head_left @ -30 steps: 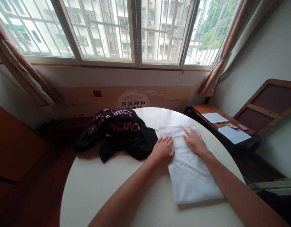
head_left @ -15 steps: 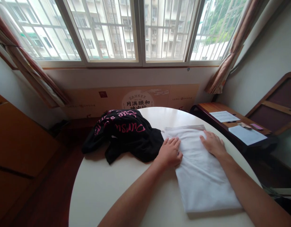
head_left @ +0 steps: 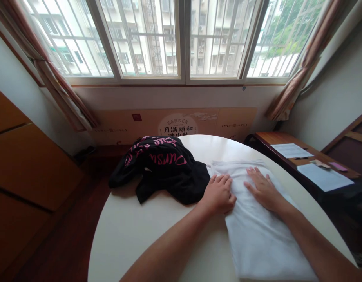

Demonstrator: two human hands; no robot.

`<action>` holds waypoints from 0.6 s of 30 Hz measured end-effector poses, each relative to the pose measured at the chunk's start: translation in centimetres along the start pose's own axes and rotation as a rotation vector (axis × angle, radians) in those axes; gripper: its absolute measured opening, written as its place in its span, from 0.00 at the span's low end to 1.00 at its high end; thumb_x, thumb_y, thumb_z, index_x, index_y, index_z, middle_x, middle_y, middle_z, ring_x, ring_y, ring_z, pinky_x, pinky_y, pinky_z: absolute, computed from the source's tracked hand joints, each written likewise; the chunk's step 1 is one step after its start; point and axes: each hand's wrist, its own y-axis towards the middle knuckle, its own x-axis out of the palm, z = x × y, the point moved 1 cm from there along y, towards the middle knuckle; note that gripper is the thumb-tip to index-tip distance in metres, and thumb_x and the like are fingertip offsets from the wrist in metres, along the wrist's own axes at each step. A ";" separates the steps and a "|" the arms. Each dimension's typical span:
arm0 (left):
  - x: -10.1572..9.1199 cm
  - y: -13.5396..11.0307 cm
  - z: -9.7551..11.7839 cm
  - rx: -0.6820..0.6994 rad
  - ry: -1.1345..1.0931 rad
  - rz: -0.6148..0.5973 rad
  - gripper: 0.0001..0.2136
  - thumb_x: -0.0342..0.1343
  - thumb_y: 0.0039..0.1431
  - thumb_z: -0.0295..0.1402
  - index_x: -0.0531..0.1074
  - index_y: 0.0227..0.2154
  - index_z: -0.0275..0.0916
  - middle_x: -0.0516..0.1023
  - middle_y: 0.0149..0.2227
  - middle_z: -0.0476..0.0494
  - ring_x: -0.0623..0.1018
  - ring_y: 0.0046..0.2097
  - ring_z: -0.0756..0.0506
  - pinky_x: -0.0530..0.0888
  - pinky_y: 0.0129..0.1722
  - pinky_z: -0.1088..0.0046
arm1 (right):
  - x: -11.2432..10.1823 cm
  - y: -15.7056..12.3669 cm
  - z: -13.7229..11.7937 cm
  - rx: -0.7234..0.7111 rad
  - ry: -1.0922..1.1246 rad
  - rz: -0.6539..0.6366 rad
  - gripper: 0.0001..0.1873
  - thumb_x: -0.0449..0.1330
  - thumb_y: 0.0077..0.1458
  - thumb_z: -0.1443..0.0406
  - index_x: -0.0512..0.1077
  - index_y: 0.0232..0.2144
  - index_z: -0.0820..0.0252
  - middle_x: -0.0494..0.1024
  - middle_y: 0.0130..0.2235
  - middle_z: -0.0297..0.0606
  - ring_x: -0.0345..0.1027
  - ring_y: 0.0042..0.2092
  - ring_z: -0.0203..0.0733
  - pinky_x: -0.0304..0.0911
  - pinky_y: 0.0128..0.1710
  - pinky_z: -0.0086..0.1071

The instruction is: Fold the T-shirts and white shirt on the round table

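A folded white cloth (head_left: 257,235) lies on the right half of a round white table (head_left: 134,235). My left hand (head_left: 219,194) presses flat on the cloth's left edge, fingers together and stretched forward. My right hand (head_left: 261,188) lies flat on the cloth's upper middle, fingers spread. Neither hand holds anything. A crumpled black garment with pink lettering (head_left: 163,166) sits just left of my left hand, touching the white cloth's corner.
A low wooden side table (head_left: 275,139) with white papers (head_left: 323,176) stands to the right. A barred window (head_left: 181,39) and a brown cardboard panel with printed characters (head_left: 176,125) are behind the round table. Wooden furniture (head_left: 25,164) is at the left.
My right hand has slid from the cloth's right edge back toward its middle. The left hand stays pressed on the left edge. The view has shifted left.
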 end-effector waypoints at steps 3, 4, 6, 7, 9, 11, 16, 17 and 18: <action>-0.1 0.1 -0.1 -0.007 -0.002 0.000 0.30 0.49 0.67 0.39 0.65 0.69 0.32 0.64 0.73 0.34 0.63 0.74 0.39 0.51 0.76 0.53 | 0.0 -0.3 -1.3 -0.082 0.010 -0.062 0.37 0.42 0.71 0.52 0.55 0.75 0.63 0.55 0.77 0.48 0.42 0.78 0.56 0.40 0.74 0.65; -0.2 0.1 -0.1 -0.007 -0.002 -0.007 0.30 0.49 0.67 0.39 0.65 0.69 0.31 0.64 0.73 0.34 0.62 0.74 0.39 0.51 0.76 0.53 | -0.1 -0.4 -1.5 -0.083 0.011 -0.071 0.37 0.42 0.72 0.52 0.54 0.75 0.63 0.55 0.77 0.47 0.43 0.78 0.55 0.40 0.74 0.64; -0.5 0.3 0.0 -0.005 0.010 -0.027 0.30 0.48 0.68 0.38 0.64 0.70 0.30 0.63 0.74 0.34 0.62 0.74 0.39 0.51 0.76 0.52 | 0.0 -0.4 -1.5 -0.077 0.014 -0.082 0.37 0.42 0.72 0.52 0.54 0.75 0.62 0.54 0.77 0.46 0.42 0.78 0.54 0.39 0.75 0.63; -0.7 0.3 0.3 -0.008 0.032 -0.036 0.30 0.48 0.68 0.38 0.64 0.69 0.29 0.63 0.74 0.32 0.62 0.74 0.38 0.51 0.76 0.51 | 0.0 -0.4 -1.4 -0.075 0.014 -0.086 0.37 0.42 0.72 0.52 0.54 0.75 0.62 0.53 0.77 0.46 0.42 0.78 0.54 0.38 0.75 0.62; -0.9 -0.3 1.6 -0.012 0.114 -0.046 0.28 0.47 0.69 0.36 0.65 0.68 0.27 0.62 0.73 0.28 0.61 0.74 0.33 0.51 0.76 0.47 | 0.2 -0.3 -1.1 -0.077 0.010 -0.084 0.36 0.40 0.73 0.54 0.54 0.75 0.62 0.54 0.77 0.46 0.43 0.78 0.53 0.39 0.75 0.62; -0.7 -1.8 3.8 0.043 0.183 -0.054 0.27 0.47 0.71 0.36 0.66 0.67 0.25 0.62 0.73 0.24 0.60 0.75 0.29 0.50 0.76 0.45 | 0.4 -0.2 -0.9 -0.088 0.002 -0.074 0.34 0.38 0.73 0.56 0.55 0.75 0.62 0.55 0.77 0.46 0.44 0.78 0.52 0.41 0.75 0.62; 1.5 -8.3 8.6 0.270 0.115 -0.091 0.36 0.42 0.76 0.49 0.54 0.74 0.25 0.55 0.75 0.22 0.56 0.76 0.29 0.54 0.75 0.49 | 0.3 0.0 -1.1 -0.107 -0.044 -0.072 0.33 0.37 0.74 0.60 0.56 0.75 0.62 0.55 0.77 0.47 0.44 0.78 0.52 0.42 0.74 0.63; 2.0 -9.4 8.8 0.275 0.109 -0.093 0.38 0.41 0.75 0.52 0.52 0.75 0.25 0.53 0.75 0.21 0.54 0.77 0.28 0.54 0.75 0.48 | 0.2 0.1 -1.2 -0.090 -0.053 -0.077 0.33 0.37 0.74 0.59 0.55 0.76 0.61 0.54 0.77 0.46 0.43 0.78 0.52 0.42 0.74 0.62; 2.6 -10.3 8.7 0.277 0.112 -0.093 0.39 0.42 0.75 0.53 0.51 0.75 0.25 0.52 0.75 0.20 0.53 0.77 0.27 0.54 0.75 0.47 | 0.1 0.1 -1.3 -0.065 -0.059 -0.081 0.33 0.38 0.75 0.58 0.54 0.76 0.59 0.53 0.77 0.44 0.42 0.78 0.52 0.42 0.74 0.62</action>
